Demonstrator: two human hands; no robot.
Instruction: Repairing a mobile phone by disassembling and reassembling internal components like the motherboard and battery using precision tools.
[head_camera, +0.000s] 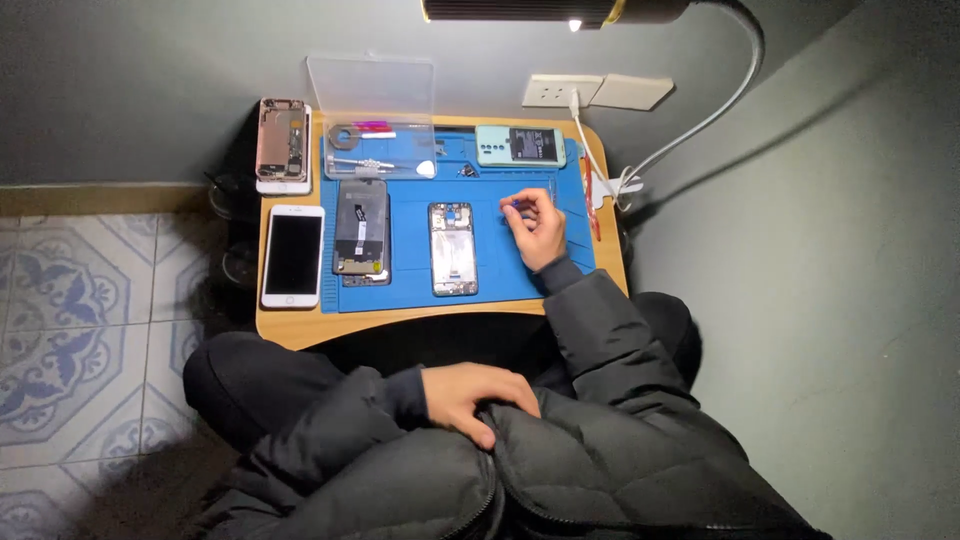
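Head view, R hand: right hand (537, 230) is seen resting on the blue repair mat (500, 265), fingers pinched shut on a tiny part (513, 204), too small to be identified.
Head view, L hand: left hand (470, 398) is laid flat on the black puffer jacket (520, 470) at the lap, fingers loosely spread, nothing gripped.
Key relation: opened phone frame (453, 249) is placed just left of the R hand, near but apart; its long axis runs away from the body, top end toward the wall. R hand is much nearer to it; L hand is well apart, off the desk.
Other items on mat: dark display assembly (361, 228) is laid left of the frame, parallel to it; a clear plastic lid (372, 118) is propped over small tools at the mat's far edge; a mint-green phone back (520, 146) w/ battery is set at far right.
Off mat: white-framed phone w/ black screen (293, 256) is laid on the wooden desk (300, 325) at left; a stripped gold phone chassis (282, 140) is placed beyond it.
Surface: small wooden lap desk, rounded corners.
Room: grey walls, patterned floor tiles at left, wall socket (560, 90) w/ white cable, gooseneck lamp (560, 10) lit overhead.
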